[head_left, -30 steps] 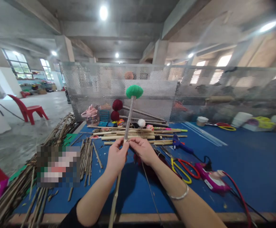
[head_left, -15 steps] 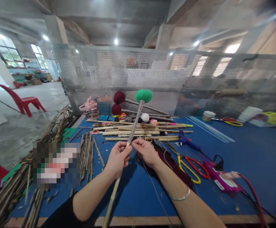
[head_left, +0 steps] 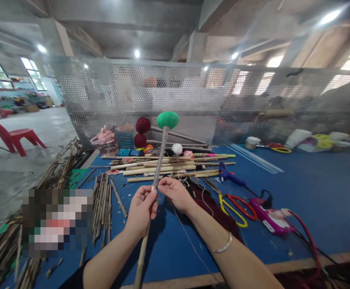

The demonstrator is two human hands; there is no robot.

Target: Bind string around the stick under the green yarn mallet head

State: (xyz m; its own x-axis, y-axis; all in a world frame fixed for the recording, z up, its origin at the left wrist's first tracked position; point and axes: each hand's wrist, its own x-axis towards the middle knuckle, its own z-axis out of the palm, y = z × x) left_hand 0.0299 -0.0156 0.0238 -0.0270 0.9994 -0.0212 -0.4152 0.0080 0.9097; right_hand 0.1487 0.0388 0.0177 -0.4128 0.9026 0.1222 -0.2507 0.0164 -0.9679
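Note:
A mallet with a round green head (head_left: 167, 120) leans upright and slightly tilted in front of me. Its bamboo stick (head_left: 141, 257) has a grey wrapping (head_left: 160, 160) on the upper part. My left hand (head_left: 141, 204) is closed around the stick just below the wrapping. Close beside it, at the wrapping's lower end, my right hand (head_left: 175, 193) pinches a thin grey thread (head_left: 190, 241). That thread trails from under the right hand down toward the table's front edge. The fingertips partly hide where thread and stick meet.
Bamboo sticks (head_left: 159, 169) lie across the blue table (head_left: 313, 192). Scissors (head_left: 238, 208), a blue glue gun (head_left: 230, 176) and a purple device (head_left: 269, 216) are at right. Dark red cloth (head_left: 214, 204) lies beyond my right forearm. Thin twigs (head_left: 102, 204) and a perforated screen (head_left: 145, 92) surround the workspace.
The whole view has shifted, so the mallet and both hands appear slightly further left. Both hands keep the same hold at the lower end of the wrapping.

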